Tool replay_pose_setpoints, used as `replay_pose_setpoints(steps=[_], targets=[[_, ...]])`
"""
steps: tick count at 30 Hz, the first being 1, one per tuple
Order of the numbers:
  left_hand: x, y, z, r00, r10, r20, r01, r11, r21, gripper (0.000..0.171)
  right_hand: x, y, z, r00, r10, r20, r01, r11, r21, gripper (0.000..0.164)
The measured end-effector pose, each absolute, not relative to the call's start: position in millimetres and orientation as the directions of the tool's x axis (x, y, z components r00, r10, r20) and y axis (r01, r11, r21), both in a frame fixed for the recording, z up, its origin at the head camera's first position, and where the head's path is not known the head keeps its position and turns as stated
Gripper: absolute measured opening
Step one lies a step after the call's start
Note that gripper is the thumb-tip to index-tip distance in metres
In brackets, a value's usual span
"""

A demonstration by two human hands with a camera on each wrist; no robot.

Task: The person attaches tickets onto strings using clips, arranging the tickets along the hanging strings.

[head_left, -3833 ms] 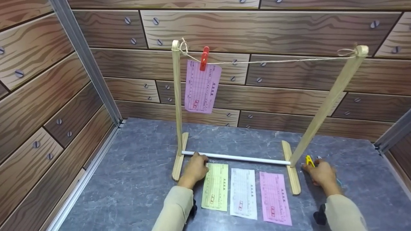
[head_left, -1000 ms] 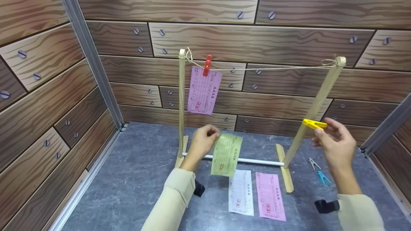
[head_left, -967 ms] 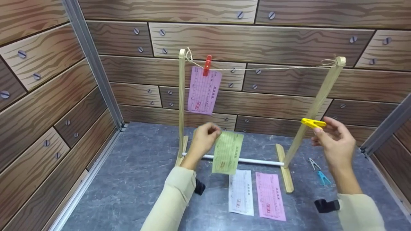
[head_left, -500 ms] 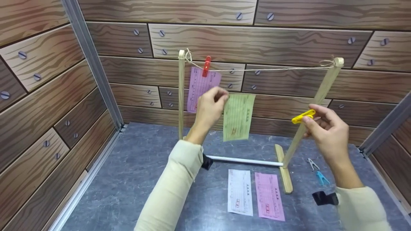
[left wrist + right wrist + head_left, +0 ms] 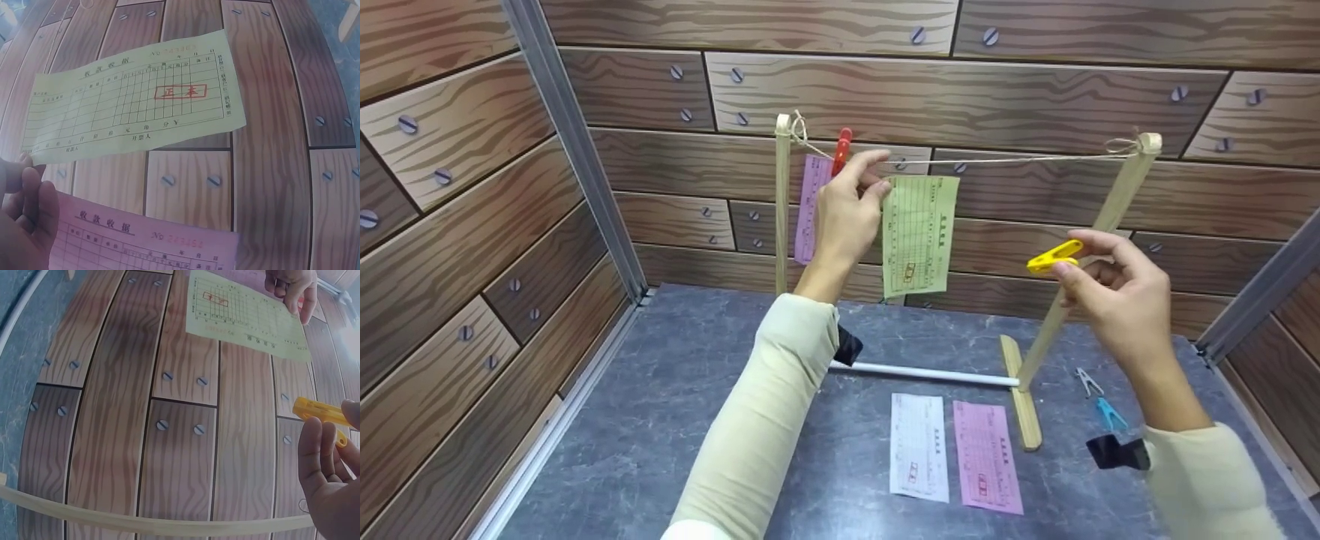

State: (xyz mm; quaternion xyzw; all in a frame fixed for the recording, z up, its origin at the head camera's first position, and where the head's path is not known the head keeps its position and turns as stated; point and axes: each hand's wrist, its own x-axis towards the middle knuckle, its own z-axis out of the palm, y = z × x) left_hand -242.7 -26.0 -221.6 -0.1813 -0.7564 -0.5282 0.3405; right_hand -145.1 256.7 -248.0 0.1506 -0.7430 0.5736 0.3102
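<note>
My left hand (image 5: 847, 214) pinches a yellow-green receipt slip (image 5: 921, 236) by its upper left corner, so it hangs just below the string (image 5: 997, 160). In the left wrist view the printed grid and red stamp of the receipt slip (image 5: 135, 101) show plainly. A yellow clothespin (image 5: 1054, 256) is pinched between thumb and fingers of my right hand (image 5: 1125, 300), to the right of the slip and lower than the string. Behind my left hand, a pink receipt slip (image 5: 808, 210) hangs from the string under a red clothespin (image 5: 842, 150), partly hidden.
Wooden posts (image 5: 782, 202) carry the string, joined below by a white rod (image 5: 930, 373). On the grey tabletop lie a white slip (image 5: 919, 450) and another pink slip (image 5: 988, 459). A grey clothespin (image 5: 1087, 382) and a blue clothespin (image 5: 1110, 414) lie at the right.
My left hand has lifted the yellow-green receipt slip off the tabletop up to the string. My right hand has raised the yellow clothespin and brought it leftward, turning it.
</note>
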Motion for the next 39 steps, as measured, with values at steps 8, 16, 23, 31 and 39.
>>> replay_pose_setpoints(steps=[8,16,23,31,39], targets=[[-246,-23,-210,-0.735,-0.136,0.664,0.551,0.451,0.702,0.033,-145,252,-240,-0.756,0.109,0.646,-0.585,0.332,-0.74,0.034],[-249,-22,-208,-0.782,-0.181,0.596,0.458,0.48,0.748,0.021,-144,244,-234,-0.758,0.081,0.647,-0.59,0.338,-0.733,0.035],[-249,-20,-207,-0.778,-0.181,0.601,0.466,0.475,0.746,0.011,-144,238,-228,-0.745,0.071,0.664,-0.619,0.298,-0.727,0.032],[-250,-21,-208,-0.77,-0.202,0.605,0.468,0.466,0.751,0.004,-144,228,-212,-0.733,0.057,0.678,-0.634,0.307,-0.71,0.032],[-249,-18,-208,-0.796,-0.215,0.566,0.429,0.459,0.778,0.004,-157,203,-180,-0.696,-0.011,0.718,-0.68,0.333,-0.654,0.034]])
